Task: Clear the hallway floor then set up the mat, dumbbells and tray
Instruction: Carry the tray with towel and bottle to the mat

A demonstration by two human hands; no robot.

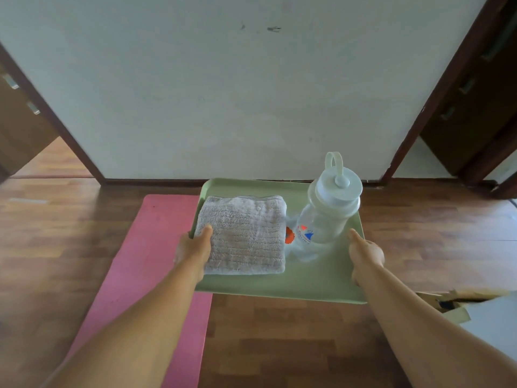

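Observation:
I carry a pale green tray (316, 281) above the wooden floor. My left hand (193, 249) grips its left edge, thumb on top beside a folded grey towel (242, 233). My right hand (365, 252) grips the right edge, thumb on the tray's surface. A clear water bottle (326, 208) with a pale blue loop lid stands upright on the tray's right half. A pink mat (145, 264) lies unrolled on the floor below and to the left, its right side partly hidden under the tray. No dumbbells are in view.
A white wall (251, 93) with a dark skirting board faces me. Dark-framed doorways open at the left (36, 141) and right (458, 130). A torn cardboard piece (453, 301) lies on the floor at the lower right.

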